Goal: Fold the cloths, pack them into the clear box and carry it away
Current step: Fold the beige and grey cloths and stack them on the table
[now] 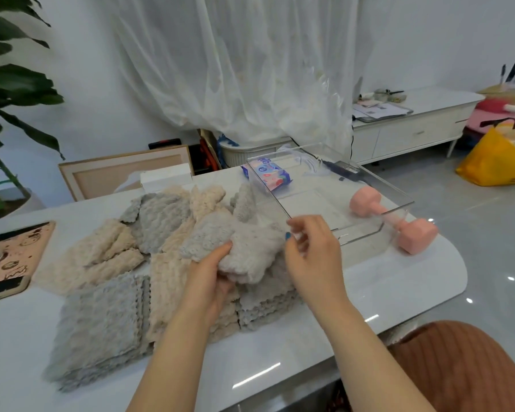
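Left hand [211, 272] grips a pale grey cloth [250, 254], fingers curled under its bunched near edge. The cloth is held up off the pile, just left of the clear box's near-left corner. Right hand [312, 257] hovers at that same corner, fingers loosely curled. Whether thumb and forefinger pinch the cloth's edge, cannot tell.

Handling, as judged: fleecy, scallop-edged, light and limp, so it likely sags wherever unsupported. Little slip risk, nothing fragile. Best taken at two corners or along one hem so it hangs flat for the fold. A grab mid-cloth only bunches it.

Clear box [360, 233]: rigid see-through walls, open top, on the white table [384, 292].
- No cloths visible inside it.
- Walls look smooth. For the carry, both hands at opposite ends seems safest.
- Wipes packet [268, 175] shows at the box's far-left corner, partly through the wall. Inside or behind it, cannot tell.
- Pink dumbbell [416, 236] lies at the box's near-right corner, one end seen through the wall. It appears to be outside.

Loose cloths [161, 233], beige and grey, are heaped left of the box. A folded stack [265, 304] lies on the near side of the box, under the hands.
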The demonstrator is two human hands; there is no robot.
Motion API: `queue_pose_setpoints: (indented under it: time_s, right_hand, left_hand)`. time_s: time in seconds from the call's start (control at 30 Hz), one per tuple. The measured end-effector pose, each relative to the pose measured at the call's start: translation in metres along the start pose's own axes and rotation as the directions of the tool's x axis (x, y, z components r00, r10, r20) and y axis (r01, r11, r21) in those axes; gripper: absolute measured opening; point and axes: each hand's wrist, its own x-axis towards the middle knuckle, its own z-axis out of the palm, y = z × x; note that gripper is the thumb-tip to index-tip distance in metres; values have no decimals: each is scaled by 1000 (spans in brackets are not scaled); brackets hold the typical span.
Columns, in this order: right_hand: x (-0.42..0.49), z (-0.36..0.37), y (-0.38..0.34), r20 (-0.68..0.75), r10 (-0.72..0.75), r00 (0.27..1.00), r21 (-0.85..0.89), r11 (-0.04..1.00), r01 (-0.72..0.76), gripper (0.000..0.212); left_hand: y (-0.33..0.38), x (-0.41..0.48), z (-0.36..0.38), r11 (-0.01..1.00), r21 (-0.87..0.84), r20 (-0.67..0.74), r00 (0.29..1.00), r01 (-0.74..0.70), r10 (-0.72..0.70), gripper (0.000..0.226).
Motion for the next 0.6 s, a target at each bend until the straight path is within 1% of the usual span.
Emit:
queue_pose_setpoints:
  time_s: [0.03, 0.07, 0.1, 0.13, 0.17, 0.2, 0.23, 0.27, 0.3, 0.33, 0.37, 0.4, 0.43, 0.5, 0.57, 0.6]
  right_hand:
    - [-11, -1, 1, -28, 106, 994, 35, 994, -105, 9]
    - [-20, 0, 2, 21, 245, 969, 73, 967, -246, 8]
    - [-25, 1, 1, 120, 380, 917, 88, 916, -391, 22]
    - [-27, 2, 2, 247, 490, 836, 105, 844, -526, 36]
    - [-24, 3, 1, 364, 569, 737, 154, 744, -650, 46]
    - [-20, 2, -2, 465, 605, 646, 225, 625, -747, 49]
    - [-15, 0, -4, 537, 599, 594, 308, 516, -799, 48]
    - [-10, -1, -5, 583, 573, 576, 391, 424, -817, 43]
    - [-6, -4, -7, 604, 548, 579, 454, 361, -815, 36]
    - [-2, -5, -8, 613, 523, 593, 501, 324, -803, 30]
    - [0, -5, -8, 615, 501, 609, 530, 309, -790, 26]
    - [2, -4, -10, 615, 490, 618, 540, 310, -782, 29]
    - [2, -4, -11, 611, 482, 628, 538, 330, -776, 36]
    - [2, -3, -15, 609, 430, 667, 527, 409, -745, 49]
    - [1, -4, -21, 634, 330, 699, 527, 477, -703, 51]
    - [0, -4, -23, 631, 289, 720, 528, 521, -671, 50]
  left_hand:
    - [-4, 1, 3, 999, -15, -36, 999, -40, 40, 46]
    - [-8, -1, 6, 998, -20, -61, 996, -66, 65, 49]
    - [-10, -2, 9, 997, -25, -70, 995, -79, 77, 51]
    - [-12, -4, 13, 996, -38, -65, 994, -87, 84, 49]
    - [-12, -7, 16, 994, -57, -48, 995, -89, 87, 45]
    - [-11, -10, 18, 994, -75, -34, 996, -84, 82, 42]
    - [-7, -14, 18, 994, -85, -21, 997, -73, 71, 40]
    - [-4, -17, 18, 995, -73, -13, 998, -64, 63, 39]
    - [0, -19, 14, 996, -33, -21, 997, -81, 81, 41]
    - [5, -21, 9, 991, 43, -44, 991, -127, 128, 42]
    - [9, -23, 5, 975, 138, -63, 981, -173, 183, 44]
    - [14, -26, 0, 952, 230, -79, 971, -205, 228, 49]
    - [18, -29, -4, 928, 302, -90, 963, -217, 255, 55]
    - [30, -35, -9, 897, 376, -105, 950, -235, 293, 61]
    - [40, -42, -14, 871, 401, -90, 934, -284, 346, 67]
    - [45, -46, -15, 848, 430, -42, 932, -309, 361, 68]
